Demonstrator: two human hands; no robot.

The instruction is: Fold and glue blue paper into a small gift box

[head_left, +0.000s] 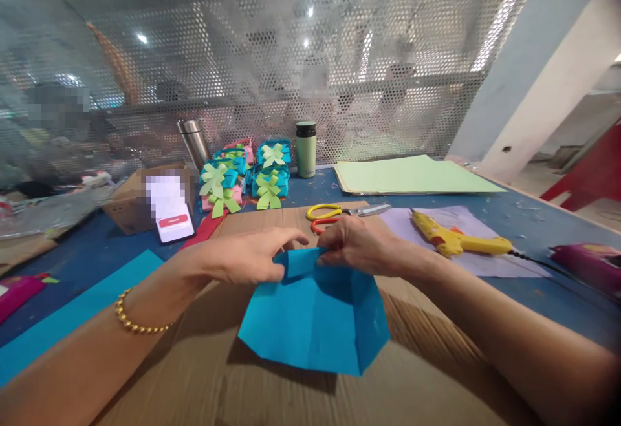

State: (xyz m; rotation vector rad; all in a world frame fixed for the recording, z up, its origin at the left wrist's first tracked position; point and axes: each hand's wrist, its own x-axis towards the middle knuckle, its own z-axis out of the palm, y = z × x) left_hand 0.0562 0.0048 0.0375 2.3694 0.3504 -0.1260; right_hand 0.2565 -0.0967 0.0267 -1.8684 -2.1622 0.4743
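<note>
A blue paper sheet (317, 322), partly folded, lies on a brown cardboard mat (252, 381) in front of me. My left hand (252, 258) pinches the paper's far folded edge from the left. My right hand (356, 245) pinches the same edge from the right. Both hands have their fingers closed on the fold. A gold bead bracelet (133, 324) sits on my left wrist.
Behind the hands lie yellow-and-orange scissors (334, 213) and a yellow glue gun (453, 237) on a pale sheet. Several blue paper boxes with green bows (245, 177), a green flask (306, 149), a steel flask (194, 141), a phone (172, 213), light green sheets (412, 176) and a mesh screen stand farther back.
</note>
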